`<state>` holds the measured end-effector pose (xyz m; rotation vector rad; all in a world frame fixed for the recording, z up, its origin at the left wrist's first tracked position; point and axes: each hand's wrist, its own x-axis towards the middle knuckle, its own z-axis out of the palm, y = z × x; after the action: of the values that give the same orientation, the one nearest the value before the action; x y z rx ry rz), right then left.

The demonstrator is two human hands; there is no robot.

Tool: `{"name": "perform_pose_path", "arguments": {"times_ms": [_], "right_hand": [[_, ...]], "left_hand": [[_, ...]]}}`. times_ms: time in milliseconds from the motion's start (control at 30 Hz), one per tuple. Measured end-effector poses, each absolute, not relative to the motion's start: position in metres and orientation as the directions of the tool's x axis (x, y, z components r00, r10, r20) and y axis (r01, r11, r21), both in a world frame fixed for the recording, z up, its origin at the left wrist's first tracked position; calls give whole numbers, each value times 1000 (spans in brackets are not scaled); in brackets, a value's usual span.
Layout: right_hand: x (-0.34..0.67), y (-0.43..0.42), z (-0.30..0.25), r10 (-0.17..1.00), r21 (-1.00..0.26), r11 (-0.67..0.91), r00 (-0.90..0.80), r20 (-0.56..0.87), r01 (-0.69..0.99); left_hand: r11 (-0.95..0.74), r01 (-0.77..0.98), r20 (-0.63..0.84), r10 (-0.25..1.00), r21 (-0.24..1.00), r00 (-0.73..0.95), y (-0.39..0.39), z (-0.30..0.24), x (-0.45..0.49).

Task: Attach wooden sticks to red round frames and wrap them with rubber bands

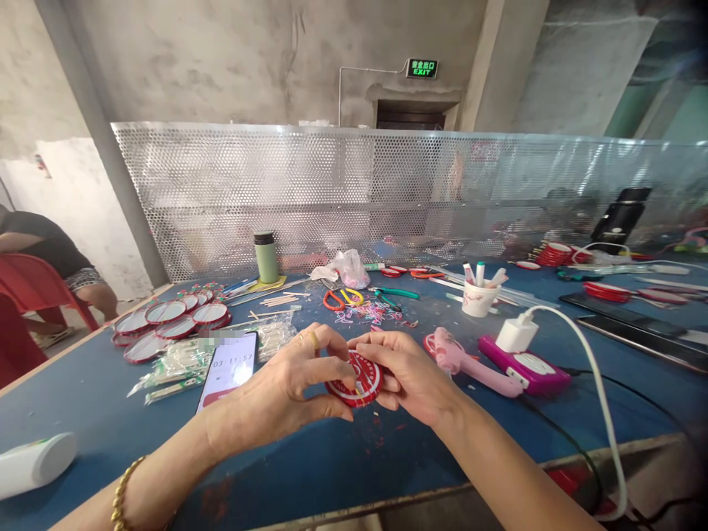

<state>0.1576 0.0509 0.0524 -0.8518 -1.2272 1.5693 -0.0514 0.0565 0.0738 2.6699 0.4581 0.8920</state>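
Above the front part of the table, a round red disc (362, 383) with white printing sits between my two hands. My right hand (406, 369) grips its right edge, thumb on top and fingers underneath. My left hand (310, 372) is curled around the left side, its fingertips on the printed face and the thumb by the lower edge. Parts of the disc are hidden by the fingers. Just beyond lies a pile of small coloured bands (373, 311). A phone (235, 365) showing a timer is close to my left forearm.
Red-rimmed round pieces (166, 317) and bagged sticks (182, 369) lie left. Behind are a green bottle (266, 258), pliers (392, 293) and a cup of pens (479, 299). A pink device (476, 365) and a magenta box (525, 366) with cables occupy the right. Someone sits (49, 247) far left.
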Motion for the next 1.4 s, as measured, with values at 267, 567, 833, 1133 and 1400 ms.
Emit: {"name": "perform_pose_path", "arguments": {"times_ms": [267, 567, 833, 1133, 1400], "right_hand": [[157, 51, 53, 951, -967, -58, -308, 22, -249], [156, 61, 43, 958, -957, -106, -286, -25, -270], [153, 61, 37, 963, -971, -59, -270, 6, -233], [148, 53, 39, 948, -969, 213, -266, 174, 127], [151, 58, 35, 950, -940, 254, -242, 198, 228]], "left_hand": [[-923, 210, 539, 362, 323, 760, 58, 69, -52], [-828, 500, 537, 310, -253, 785, 43, 54, -38], [-810, 567, 584, 535, 149, 611, 57, 69, -44], [-179, 250, 48, 891, 952, 452, 84, 58, -59], [-189, 248, 54, 883, 950, 465, 78, 60, -56]]}}
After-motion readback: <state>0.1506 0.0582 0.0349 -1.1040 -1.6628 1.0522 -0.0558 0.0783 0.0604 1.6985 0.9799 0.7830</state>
